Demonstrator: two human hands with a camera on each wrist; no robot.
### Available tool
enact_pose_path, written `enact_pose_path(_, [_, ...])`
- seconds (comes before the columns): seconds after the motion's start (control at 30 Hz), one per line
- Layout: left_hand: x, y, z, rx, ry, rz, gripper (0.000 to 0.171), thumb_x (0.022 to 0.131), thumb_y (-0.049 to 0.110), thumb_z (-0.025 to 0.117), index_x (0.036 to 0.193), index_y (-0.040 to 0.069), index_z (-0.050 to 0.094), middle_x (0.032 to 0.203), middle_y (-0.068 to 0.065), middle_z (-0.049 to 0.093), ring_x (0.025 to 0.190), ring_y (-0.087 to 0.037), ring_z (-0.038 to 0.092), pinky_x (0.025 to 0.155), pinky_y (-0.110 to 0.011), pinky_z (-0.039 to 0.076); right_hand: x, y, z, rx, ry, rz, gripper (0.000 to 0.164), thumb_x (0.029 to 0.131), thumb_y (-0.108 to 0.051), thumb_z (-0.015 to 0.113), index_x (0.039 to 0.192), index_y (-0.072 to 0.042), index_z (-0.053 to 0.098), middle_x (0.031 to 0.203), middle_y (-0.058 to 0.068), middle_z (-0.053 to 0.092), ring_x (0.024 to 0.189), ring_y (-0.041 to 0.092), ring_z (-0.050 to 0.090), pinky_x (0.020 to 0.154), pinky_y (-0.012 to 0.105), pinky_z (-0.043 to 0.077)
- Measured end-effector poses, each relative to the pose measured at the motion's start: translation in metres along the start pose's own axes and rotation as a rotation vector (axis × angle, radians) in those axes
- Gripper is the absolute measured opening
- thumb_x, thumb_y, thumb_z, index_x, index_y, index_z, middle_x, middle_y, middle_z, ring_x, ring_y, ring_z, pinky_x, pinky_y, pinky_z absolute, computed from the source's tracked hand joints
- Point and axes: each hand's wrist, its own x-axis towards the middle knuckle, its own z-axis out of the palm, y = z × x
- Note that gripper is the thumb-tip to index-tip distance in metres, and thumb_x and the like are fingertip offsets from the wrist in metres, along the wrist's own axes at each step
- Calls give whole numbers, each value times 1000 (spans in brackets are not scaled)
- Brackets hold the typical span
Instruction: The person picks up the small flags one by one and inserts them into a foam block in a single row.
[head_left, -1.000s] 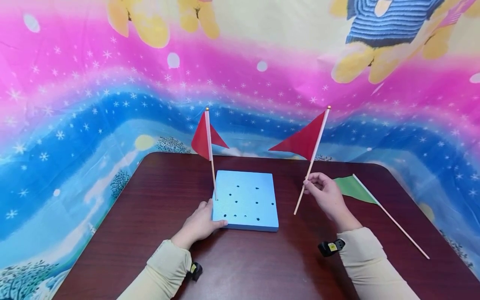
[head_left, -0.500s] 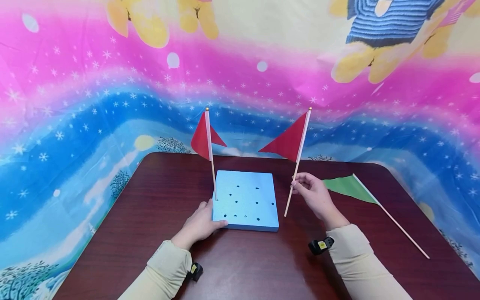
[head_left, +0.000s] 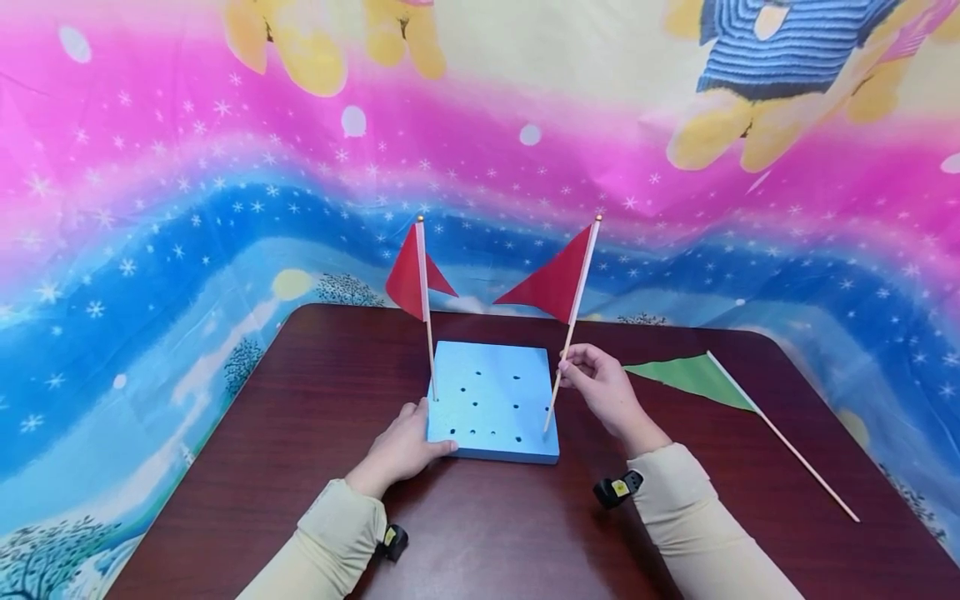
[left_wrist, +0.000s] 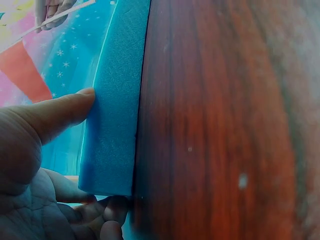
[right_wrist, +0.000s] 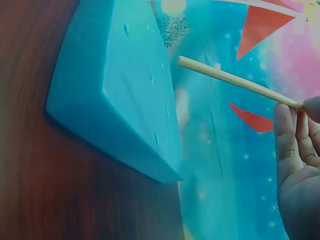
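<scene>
A light blue foam block (head_left: 495, 392) with several small holes lies on the table. My left hand (head_left: 403, 443) grips its near left corner, thumb on the near edge and fingers along the left side. One red flag (head_left: 408, 271) stands upright in a hole at the block's left edge. My right hand (head_left: 603, 385) pinches the wooden stick of a second red flag (head_left: 551, 279), which leans slightly right at the top. In the right wrist view the stick's bare lower end (right_wrist: 187, 62) hangs free above the block's top face.
A green flag (head_left: 697, 382) lies on the dark wood table (head_left: 480, 533) at the right, its stick slanting toward the near right. Behind the table hangs a colourful printed cloth (head_left: 465, 100).
My right hand has moved left with its red flag, bringing the stick's lower end from beside the block to over its right part. The left hand and block have stayed put.
</scene>
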Motion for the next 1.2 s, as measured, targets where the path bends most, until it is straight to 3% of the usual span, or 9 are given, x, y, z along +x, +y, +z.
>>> enact_pose_path(0.2, [0, 1, 1, 11, -1, -4, 95, 90, 39, 80, 155, -13, 33, 147, -29, 46, 130, -37, 53, 99, -54, 48, 3, -1, 9, -4, -13, -6, 20, 103, 2, 60, 119, 14, 58, 107, 31, 61, 85, 12, 67, 85, 30, 57])
enact_pose_path(0.9, [-3, 1, 5, -6, -4, -4, 96, 90, 38, 81, 154, -13, 33, 147, -29, 46, 129, -38, 53, 99, -54, 47, 10, -3, 41, -109, 7, -66, 14, 102, -4, 64, 114, 2, 63, 100, 15, 65, 90, 29, 67, 84, 33, 58])
enact_pose_path(1.03, [-4, 1, 6, -2, -2, -3, 95, 90, 38, 81, 154, -14, 33, 146, -29, 46, 128, -38, 53, 99, -54, 48, 9, -5, 45, -117, 9, -77, 13, 102, -5, 64, 114, 1, 63, 100, 14, 65, 90, 27, 68, 85, 37, 58])
enact_pose_path(1.2, [-2, 2, 2, 2, 14, 14, 95, 89, 37, 81, 153, -15, 34, 145, -30, 47, 127, -39, 54, 97, -55, 48, 15, -7, 51, -113, 10, -114, 12, 103, -5, 63, 114, 0, 63, 100, 14, 65, 91, 27, 68, 85, 33, 57])
